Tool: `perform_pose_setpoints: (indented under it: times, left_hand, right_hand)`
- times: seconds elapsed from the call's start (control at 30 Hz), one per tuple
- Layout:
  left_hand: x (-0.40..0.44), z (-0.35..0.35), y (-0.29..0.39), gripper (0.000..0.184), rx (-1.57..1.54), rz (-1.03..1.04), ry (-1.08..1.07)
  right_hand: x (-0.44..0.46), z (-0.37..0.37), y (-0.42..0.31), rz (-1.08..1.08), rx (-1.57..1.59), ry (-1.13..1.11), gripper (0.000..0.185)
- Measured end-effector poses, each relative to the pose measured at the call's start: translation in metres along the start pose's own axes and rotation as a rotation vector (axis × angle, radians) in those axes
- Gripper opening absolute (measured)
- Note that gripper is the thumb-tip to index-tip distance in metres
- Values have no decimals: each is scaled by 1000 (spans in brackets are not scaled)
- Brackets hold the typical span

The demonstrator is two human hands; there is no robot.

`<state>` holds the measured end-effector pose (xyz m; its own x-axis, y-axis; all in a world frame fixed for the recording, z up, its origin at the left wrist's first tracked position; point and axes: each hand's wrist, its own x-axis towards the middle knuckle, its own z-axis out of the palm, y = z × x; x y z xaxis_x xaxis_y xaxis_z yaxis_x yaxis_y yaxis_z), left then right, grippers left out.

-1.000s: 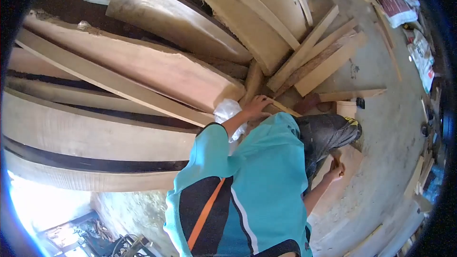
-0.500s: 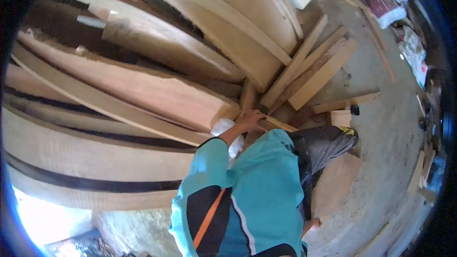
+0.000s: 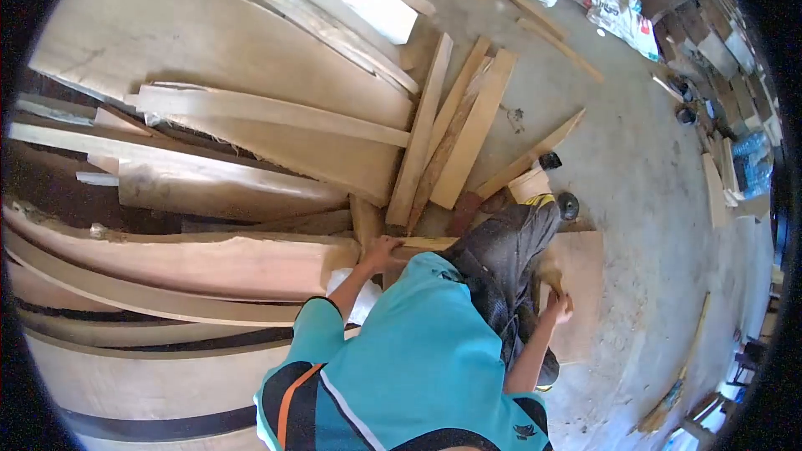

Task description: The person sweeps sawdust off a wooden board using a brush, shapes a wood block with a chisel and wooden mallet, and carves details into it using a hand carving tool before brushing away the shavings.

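Observation:
My left hand (image 3: 383, 255) is closed on the end of a narrow wooden strip (image 3: 430, 244), close to the end of a thick pinkish plank (image 3: 251, 260). White crumpled plastic (image 3: 355, 294) lies under my left forearm. On the other side of my bent leg, my right hand (image 3: 561, 307) has its fingers curled at a brown object (image 3: 549, 277) that I cannot make out clearly. A flat light-brown board (image 3: 578, 296) lies on the floor beside and beneath that hand.
Large boards (image 3: 217, 58) and long planks are stacked at the left. Several narrow boards (image 3: 474, 129) lean ahead of my leg. Farther off are a printed white bag (image 3: 618, 12), blue plastic (image 3: 752, 163) and a broom (image 3: 668, 405) on the concrete floor (image 3: 635, 225).
The view has turned to the right, so the boards appear shifted left. My right hand, mostly hidden behind my body half a second ago, shows again beside my leg. My left hand stays at the strip.

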<state>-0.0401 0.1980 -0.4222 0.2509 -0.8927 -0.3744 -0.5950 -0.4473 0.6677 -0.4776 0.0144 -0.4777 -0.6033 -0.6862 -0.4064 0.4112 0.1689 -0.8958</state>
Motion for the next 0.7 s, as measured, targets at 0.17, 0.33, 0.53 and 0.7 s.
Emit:
perform_pose_setpoints:
  times: [0.17, 0.33, 0.53, 0.7]
  left_hand:
    - [36, -53, 19, 33, 69, -59, -116]
    - [86, -261, 107, 23, -344, 99, 850]
    - [171, -476, 109, 58, -429, 122, 1265]
    - [222, -505, 108, 67, 5, -321, 1383]
  right_hand:
    - [-14, -119, -49, -75, 24, 374, 19]
    - [-2, -145, -35, -266, -169, 354, 19]
    - [-26, -148, -35, -244, -389, 63, 19]
    - [-38, -141, -43, -157, -478, 62, 19]
